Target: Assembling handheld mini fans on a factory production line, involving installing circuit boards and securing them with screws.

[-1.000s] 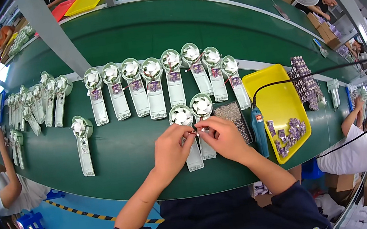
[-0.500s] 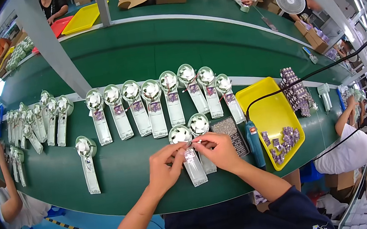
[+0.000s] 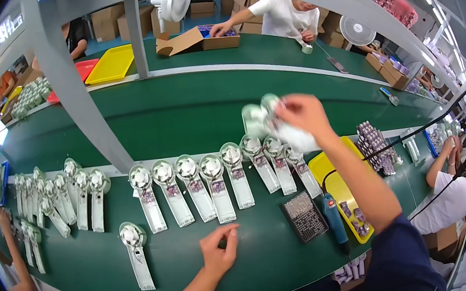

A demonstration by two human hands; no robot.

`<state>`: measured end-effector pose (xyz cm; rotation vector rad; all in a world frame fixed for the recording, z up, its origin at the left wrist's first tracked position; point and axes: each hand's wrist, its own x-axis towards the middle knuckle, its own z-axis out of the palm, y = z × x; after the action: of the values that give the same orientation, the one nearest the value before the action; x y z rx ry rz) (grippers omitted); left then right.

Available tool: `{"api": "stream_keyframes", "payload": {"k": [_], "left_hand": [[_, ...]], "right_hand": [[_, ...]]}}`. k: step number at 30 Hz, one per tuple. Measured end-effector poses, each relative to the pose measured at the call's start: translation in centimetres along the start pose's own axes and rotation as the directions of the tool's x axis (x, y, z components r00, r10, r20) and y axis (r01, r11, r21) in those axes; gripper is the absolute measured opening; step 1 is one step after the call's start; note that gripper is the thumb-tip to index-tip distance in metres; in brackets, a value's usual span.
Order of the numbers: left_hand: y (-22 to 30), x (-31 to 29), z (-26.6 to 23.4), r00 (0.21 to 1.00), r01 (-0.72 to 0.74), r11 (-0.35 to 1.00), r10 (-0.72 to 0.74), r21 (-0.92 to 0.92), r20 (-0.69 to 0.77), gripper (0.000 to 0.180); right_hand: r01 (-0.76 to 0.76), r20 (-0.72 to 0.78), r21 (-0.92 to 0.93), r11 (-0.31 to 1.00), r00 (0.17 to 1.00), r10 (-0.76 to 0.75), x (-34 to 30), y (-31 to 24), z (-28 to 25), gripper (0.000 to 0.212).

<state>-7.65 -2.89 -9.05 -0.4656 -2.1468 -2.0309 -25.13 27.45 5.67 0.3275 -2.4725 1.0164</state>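
Observation:
Raised over the far green surface, my right hand (image 3: 300, 113) is closed on the two handheld fan housings (image 3: 259, 119), pale green and blurred by motion. My left hand (image 3: 219, 253) hovers low over the near bench, fingers curled and thumb against the index finger, with nothing visible in it. Beyond it stretches a row of opened handheld fans (image 3: 213, 175) with white blades and purple circuit boards. A single opened fan (image 3: 133, 237) lies apart on the left. A dark tray of small metal screws (image 3: 304, 216) sits right of my left hand, beside a teal electric screwdriver (image 3: 334, 217).
A yellow tray (image 3: 322, 165) holding purple boards is partly behind my right arm. Behind it lies a stack of purple boards (image 3: 375, 146). More fans (image 3: 75, 191) crowd the left. A grey post (image 3: 81, 101) rises behind the bench, and a black cable (image 3: 422, 134) crosses the right side. Co-workers sit around.
My right hand has lifted both fans off the near bench, up and away over the far surface. My left hand has let go of the fan. The view has tilted upward.

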Motion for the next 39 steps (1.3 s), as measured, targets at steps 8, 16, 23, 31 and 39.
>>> {"api": "stream_keyframes", "payload": {"k": [8,16,23,31,39], "left_hand": [[-0.4,0.0,-1.4,0.959,0.277,0.96,-0.273,-0.047,0.07,0.013],[2.7,1.8,-1.2,0.987,0.146,0.988,-0.149,0.05,0.067,0.01],[4.4,0.2,-2.0,0.855,0.442,0.874,-0.478,0.2,0.202,0.014],[1.4,1.8,0.3,0.959,0.249,0.962,-0.261,0.112,0.113,0.012],[-0.7,1.4,-0.7,0.947,0.321,0.926,-0.307,-0.197,0.098,0.015]], "right_hand": [[-0.059,-0.029,-0.048,0.997,0.998,0.058,21.8,20.9,4.1,0.026],[-0.092,-0.373,-0.11,0.99,0.927,0.045,25.4,34.2,9.1,0.028],[-0.112,-0.255,0.158,0.981,0.955,0.15,25.7,34.5,11.1,0.033],[-0.003,0.12,-0.653,0.758,0.987,0.107,22.2,32.7,2.1,0.032],[0.502,0.909,-0.396,0.769,0.333,0.251,5.9,8.8,-4.0,0.038]]}}
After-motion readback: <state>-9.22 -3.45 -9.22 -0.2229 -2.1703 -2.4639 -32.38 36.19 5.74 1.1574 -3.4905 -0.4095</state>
